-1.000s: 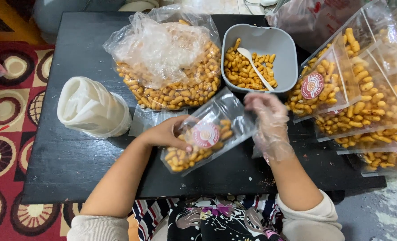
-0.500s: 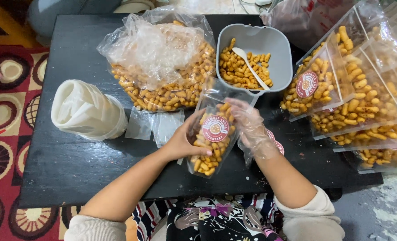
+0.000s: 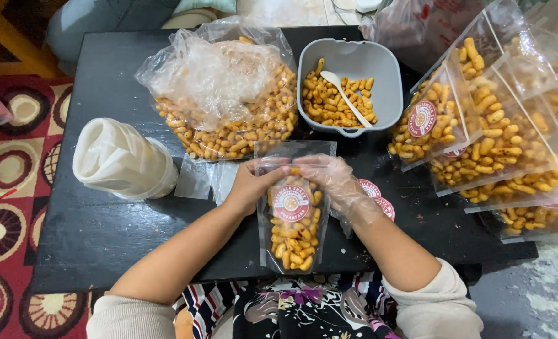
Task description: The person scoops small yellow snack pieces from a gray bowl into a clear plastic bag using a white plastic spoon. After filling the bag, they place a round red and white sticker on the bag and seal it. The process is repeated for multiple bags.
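A clear pouch (image 3: 291, 216) with a round red sticker, half full of golden snack sticks, stands upright at the near edge of the black table (image 3: 97, 232). My bare left hand (image 3: 251, 185) pinches its upper left side. My right hand (image 3: 332, 182), in a thin clear glove, grips the upper right side, fingers over the pouch's top strip. Behind it sit a big open plastic bag of the same snacks (image 3: 225, 100) and a grey bowl (image 3: 386, 69) holding snacks and a white spoon (image 3: 345, 97).
Several filled, stickered pouches (image 3: 480, 132) lie stacked at the right. A white roll of bags (image 3: 119, 160) rests at the left. Loose red stickers (image 3: 376, 198) lie beside my right wrist. A patterned rug (image 3: 9, 188) covers the floor to the left.
The pouch went from lying tilted in both hands to standing upright nearer me. Both hands shifted to its top edge.
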